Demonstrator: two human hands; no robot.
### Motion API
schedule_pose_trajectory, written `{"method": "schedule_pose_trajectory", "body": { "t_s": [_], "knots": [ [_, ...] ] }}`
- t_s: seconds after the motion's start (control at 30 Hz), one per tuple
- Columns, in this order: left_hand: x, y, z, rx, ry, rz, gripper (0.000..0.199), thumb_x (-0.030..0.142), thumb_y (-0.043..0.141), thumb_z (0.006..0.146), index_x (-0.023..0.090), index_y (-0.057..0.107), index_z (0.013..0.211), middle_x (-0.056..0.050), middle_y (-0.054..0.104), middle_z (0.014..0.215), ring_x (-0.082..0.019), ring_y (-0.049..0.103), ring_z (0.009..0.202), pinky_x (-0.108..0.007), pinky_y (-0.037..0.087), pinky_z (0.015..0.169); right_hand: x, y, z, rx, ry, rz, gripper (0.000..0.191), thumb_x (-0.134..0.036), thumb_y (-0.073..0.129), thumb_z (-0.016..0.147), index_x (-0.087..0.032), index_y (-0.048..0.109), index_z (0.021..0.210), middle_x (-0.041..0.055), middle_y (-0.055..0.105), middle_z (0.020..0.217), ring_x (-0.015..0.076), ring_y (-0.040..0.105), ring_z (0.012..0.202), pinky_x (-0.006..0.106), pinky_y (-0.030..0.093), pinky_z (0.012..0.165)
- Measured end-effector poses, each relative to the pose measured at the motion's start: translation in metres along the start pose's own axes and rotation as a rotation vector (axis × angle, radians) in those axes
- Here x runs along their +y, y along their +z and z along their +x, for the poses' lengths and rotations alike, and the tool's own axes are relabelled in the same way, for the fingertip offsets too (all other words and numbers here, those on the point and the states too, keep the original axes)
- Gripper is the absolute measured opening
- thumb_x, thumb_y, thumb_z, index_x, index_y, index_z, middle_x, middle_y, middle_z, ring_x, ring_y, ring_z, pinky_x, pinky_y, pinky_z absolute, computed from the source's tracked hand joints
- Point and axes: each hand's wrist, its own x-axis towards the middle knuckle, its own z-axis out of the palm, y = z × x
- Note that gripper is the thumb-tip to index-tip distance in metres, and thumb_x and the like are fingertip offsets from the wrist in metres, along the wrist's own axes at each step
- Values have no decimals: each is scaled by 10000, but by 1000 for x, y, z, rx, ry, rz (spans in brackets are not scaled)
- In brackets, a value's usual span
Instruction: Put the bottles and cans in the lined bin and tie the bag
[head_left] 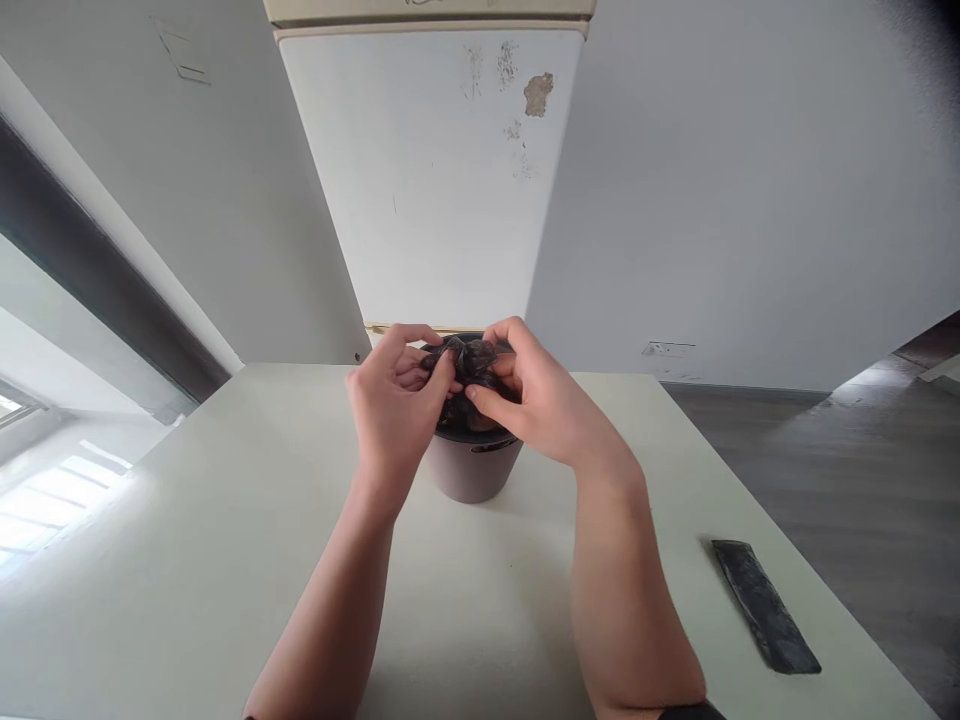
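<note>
A round grey-brown bin (471,475) stands upright near the table's far edge, with a dark rim. Above its opening, a black plastic bag (471,362) is gathered into a crumpled bunch. My left hand (397,385) pinches the bunch from the left, thumb pressed against it. From the right, my right hand (531,395) grips the same bunch between thumb and fingers. The bag's lower part hangs inside the bin; my hands partly hide it and the rim.
A flat, folded black plastic piece (766,608) lies near the right edge of the pale table (285,520). Behind the table stands a white refrigerator (435,180) with marks on its door. A window is at the left, grey floor at the right.
</note>
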Motion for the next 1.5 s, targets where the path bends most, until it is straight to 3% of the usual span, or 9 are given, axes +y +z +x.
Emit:
{"method": "schedule_pose_trajectory", "body": {
  "t_s": [0.2, 0.5, 0.6, 0.73, 0.87, 1.03, 1.23, 1.4, 1.5],
  "knots": [
    [1, -4, -1, -231, 268, 280, 226, 110, 619, 910, 242, 798, 953, 9, 719, 785, -154, 617, 686, -300, 478, 653, -3, -3, -4, 93, -58, 42, 299, -285, 664, 895, -286, 384, 1003, -51, 549, 754, 159, 523, 680, 300, 411, 631],
    [7, -11, 2, -496, 347, 306, 180, 158, 591, 1009, 203, 720, 891, -28, 685, 885, -145, 581, 764, -288, 468, 683, -2, -10, -3, 160, -152, 36, 233, -301, 684, 934, -280, 455, 966, -27, 517, 813, 152, 475, 680, 305, 386, 610],
    [10, -10, 2, -492, 262, 221, 148, 175, 592, 1011, 204, 679, 896, -18, 655, 874, -143, 562, 769, -283, 453, 692, -4, -13, -4, 133, -213, 10, 147, -283, 657, 957, -271, 510, 951, -18, 501, 796, 160, 464, 702, 315, 389, 632],
    [11, -12, 4, -541, 15, 6, 320, 330, 540, 1063, 194, 558, 774, -7, 503, 731, -144, 451, 681, -292, 379, 616, -2, -18, -3, 114, -325, -96, 104, -231, 612, 977, -241, 594, 875, 3, 545, 817, 168, 501, 755, 326, 419, 690],
    [10, -13, 6, -490, -93, -102, 412, 407, 528, 1064, 192, 509, 712, -16, 448, 707, -154, 412, 676, -306, 350, 609, -1, -20, -3, 108, -399, -260, 175, -204, 558, 1006, -238, 700, 911, 41, 652, 1011, 187, 592, 870, 343, 471, 769],
    [12, -11, 6, -461, -78, -57, 423, 417, 571, 1049, 193, 519, 693, -7, 464, 687, -145, 411, 653, -297, 353, 592, -2, -16, -3, 104, -430, -389, 75, -273, 746, 934, -238, 681, 947, 54, 640, 1121, 211, 608, 938, 363, 505, 832],
    [1, -14, 9, -233, -145, -107, 275, 452, 698, 979, 199, 793, 924, -48, 728, 823, -203, 680, 827, -335, 561, 793, 2, -9, 4, 194, -465, -423, 185, -185, 587, 1009, -220, 617, 830, 49, 618, 1049, 202, 579, 916, 369, 473, 838],
    [-7, -20, 13, -115, -167, -179, 245, 399, 820, 877, 213, 853, 1033, -87, 815, 1005, -270, 765, 989, -405, 624, 923, 4, -14, 5, 224, -371, -415, 181, -204, 619, 976, -214, 622, 795, 46, 628, 1033, 203, 579, 927, 369, 457, 836],
    [-15, -26, 18, -49, -140, -48, 196, 341, 817, 857, 221, 862, 1006, -76, 823, 996, -268, 778, 983, -403, 637, 925, 8, -24, 1, 203, -196, -440, 228, -239, 631, 961, -206, 608, 736, 37, 639, 991, 173, 555, 822, 352, 432, 765]
  ]
}}
